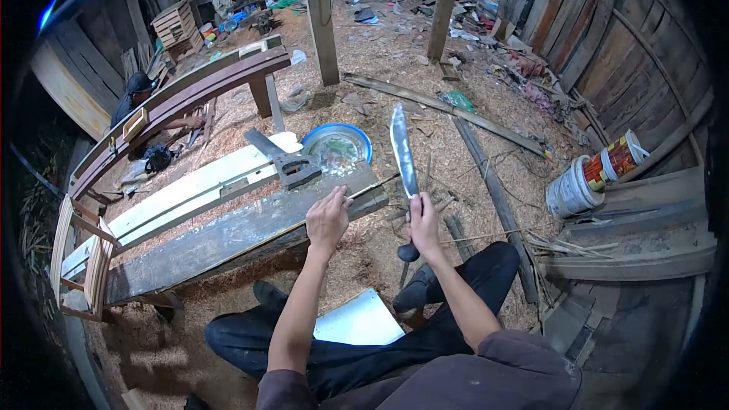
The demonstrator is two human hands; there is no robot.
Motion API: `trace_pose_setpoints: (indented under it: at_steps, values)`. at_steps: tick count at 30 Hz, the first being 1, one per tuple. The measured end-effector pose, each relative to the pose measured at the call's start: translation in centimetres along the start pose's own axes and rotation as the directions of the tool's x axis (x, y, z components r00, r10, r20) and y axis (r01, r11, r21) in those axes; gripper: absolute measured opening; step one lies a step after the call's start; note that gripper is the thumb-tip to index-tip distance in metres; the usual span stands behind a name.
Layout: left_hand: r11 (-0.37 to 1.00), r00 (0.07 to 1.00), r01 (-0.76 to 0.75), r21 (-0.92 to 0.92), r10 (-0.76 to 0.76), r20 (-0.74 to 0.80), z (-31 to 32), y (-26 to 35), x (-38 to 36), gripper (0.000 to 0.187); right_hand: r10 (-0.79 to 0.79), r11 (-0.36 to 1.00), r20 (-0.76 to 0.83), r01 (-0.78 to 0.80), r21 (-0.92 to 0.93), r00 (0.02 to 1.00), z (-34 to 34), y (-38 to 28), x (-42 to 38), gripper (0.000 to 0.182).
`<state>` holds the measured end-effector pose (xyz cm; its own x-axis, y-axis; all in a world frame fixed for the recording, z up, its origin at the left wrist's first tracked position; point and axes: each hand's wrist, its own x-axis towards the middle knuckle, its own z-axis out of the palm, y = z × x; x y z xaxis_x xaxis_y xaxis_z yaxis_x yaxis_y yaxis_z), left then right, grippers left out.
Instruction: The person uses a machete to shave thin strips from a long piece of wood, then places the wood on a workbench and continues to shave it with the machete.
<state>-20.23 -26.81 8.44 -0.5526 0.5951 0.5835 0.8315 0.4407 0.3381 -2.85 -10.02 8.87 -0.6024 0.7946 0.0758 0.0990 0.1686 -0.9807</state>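
My right hand [423,224] is closed around the handle of a machete [402,148], its broad blade pointing up and away from me. The dark end of the handle sticks out below my fist. Over the near edge of the wooden bench [205,239], my left hand [327,220] is closed on a thin wooden strip [372,186], whose end reaches past the bench's right end. A handsaw [285,163] lies on the bench just beyond my left hand. Beside it is a blue-rimmed round basin [338,144] with something wet-looking inside.
A pale plank [182,182] lies along the bench, with a slatted wooden piece [83,258] at its left end. Another person [140,95] crouches behind a curved wooden frame [182,99]. Paint buckets [575,186] stand right. A white sheet [361,321] lies between my legs.
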Motion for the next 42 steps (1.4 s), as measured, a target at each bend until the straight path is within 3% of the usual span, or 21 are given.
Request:
trace_pose_setpoints:
  at_steps: [1, 5, 10, 12, 13, 16, 20, 21, 22, 24, 26, 28, 30, 32, 33, 34, 36, 38, 40, 41, 42]
  values:
    - [1.0, 1.0, 0.008, -0.002, -0.008, 0.013, -0.2, 0.2, -0.2, 0.029, -0.223, 0.939, 0.036, 0.224, -0.262, 0.974, -0.1, 0.6, 0.3, 0.034]
    - [1.0, 1.0, -0.022, -0.015, 0.022, -0.001, 0.4, -0.4, -0.4, 0.028, -0.017, 0.986, 0.275, 0.061, -0.153, 0.961, -2.8, -0.7, 2.3, 0.037]
    - [1.0, 1.0, -0.016, -0.007, 0.016, -0.006, 0.4, -0.5, -0.3, 0.028, 0.14, 0.986, 0.021, -0.142, 0.09, 0.99, -0.8, -1.9, 0.3, 0.042]
    - [1.0, 1.0, -0.014, -0.005, 0.014, -0.002, 0.2, -0.1, -0.5, 0.028, -0.233, 0.947, 0.201, 0.269, -0.177, 0.951, 0.1, 1.4, 1.3, 0.036]
    - [0.999, 0.999, -0.032, -0.007, 0.031, -0.014, 0.1, -0.1, -0.5, 0.028, -0.101, 0.974, 0.239, 0.145, -0.176, 0.966, -0.4, 1.5, 1.6, 0.043]
    - [0.999, 0.999, -0.048, -0.004, 0.048, -0.026, 0.0, -0.1, -0.2, 0.027, -0.071, 0.981, 0.21, 0.106, -0.16, 0.975, -1.5, -1.8, 1.3, 0.041]
    - [0.999, 0.999, -0.038, 0.002, 0.038, -0.018, 0.3, -0.4, -0.4, 0.026, 0.078, 0.989, 0.009, -0.079, 0.129, 0.997, 0.8, -1.3, -0.6, 0.037]
    - [0.999, 0.999, -0.035, 0.001, 0.035, -0.015, 0.1, -0.2, -0.6, 0.026, -0.257, 0.933, 0.005, 0.25, -0.259, 0.966, 1.0, -0.9, 0.1, 0.034]
    - [1.0, 1.0, -0.024, 0.0, 0.024, -0.008, 0.0, 0.0, -0.5, 0.026, -0.256, 0.933, 0.002, 0.248, -0.259, 0.967, 0.2, -0.5, 0.2, 0.034]
    - [1.0, 1.0, -0.024, 0.006, 0.024, -0.011, -0.1, -0.2, 0.2, 0.026, -0.018, 0.991, 0.238, 0.049, -0.123, 0.971, -0.9, -0.7, 1.1, 0.032]
    - [1.0, 1.0, -0.009, -0.005, 0.009, -0.005, 0.2, 0.0, -0.1, 0.026, -0.095, 0.986, 0.218, 0.121, -0.111, 0.971, -0.6, 0.5, 0.6, 0.032]
    - [1.0, 1.0, -0.004, -0.006, 0.004, -0.003, 0.3, -0.2, -0.1, 0.026, 0.108, 0.989, 0.092, -0.116, 0.09, 0.99, 0.3, -0.2, -0.4, 0.032]
    - [0.999, 1.0, -0.03, -0.021, 0.029, -0.007, 0.4, -0.4, -0.2, 0.026, 0.172, 0.971, 0.06, -0.179, 0.158, 0.983, 1.0, 0.1, -0.4, 0.033]
    - [1.0, 1.0, -0.003, -0.024, 0.004, 0.012, 0.0, -0.2, -0.2, 0.026, 0.004, 0.986, 0.159, 0.022, -0.163, 0.987, 1.3, 0.8, 0.1, 0.034]
    - [0.999, 1.0, 0.014, -0.029, -0.013, 0.024, -0.2, 0.1, 0.0, 0.026, -0.246, 0.879, 0.127, 0.277, -0.389, 0.961, 1.0, 1.1, 0.7, 0.035]
    - [0.999, 1.0, 0.013, -0.032, -0.012, 0.023, -0.1, 0.2, -0.1, 0.026, -0.247, 0.878, 0.125, 0.277, -0.391, 0.961, 0.2, 0.5, 1.3, 0.035]
    - [1.0, 1.0, 0.0, -0.003, 0.0, 0.006, 0.0, 0.1, -0.1, 0.026, 0.029, 0.996, 0.265, -0.005, -0.092, 0.964, -1.4, -1.1, 2.2, 0.034]
    - [1.0, 1.0, -0.013, -0.011, 0.013, -0.005, -0.1, 0.0, 0.1, 0.026, 0.098, 0.995, 0.223, -0.094, -0.029, 0.97, -1.1, -2.9, 1.4, 0.034]
    - [1.0, 1.0, -0.017, -0.019, 0.017, -0.012, -0.1, 0.1, -0.1, 0.026, 0.085, 0.992, -0.024, -0.082, 0.098, 0.996, 0.2, -2.9, -0.1, 0.034]
    - [1.0, 1.0, -0.006, -0.014, 0.006, -0.002, -0.2, 0.1, -0.1, 0.026, -0.134, 0.987, -0.046, 0.129, -0.1, 0.99, 0.7, 0.0, 0.3, 0.034]
    - [1.0, 1.0, 0.001, -0.01, -0.001, 0.007, -0.1, 0.1, -0.1, 0.027, -0.133, 0.987, -0.048, 0.128, -0.1, 0.99, 0.5, 0.3, 0.5, 0.034]
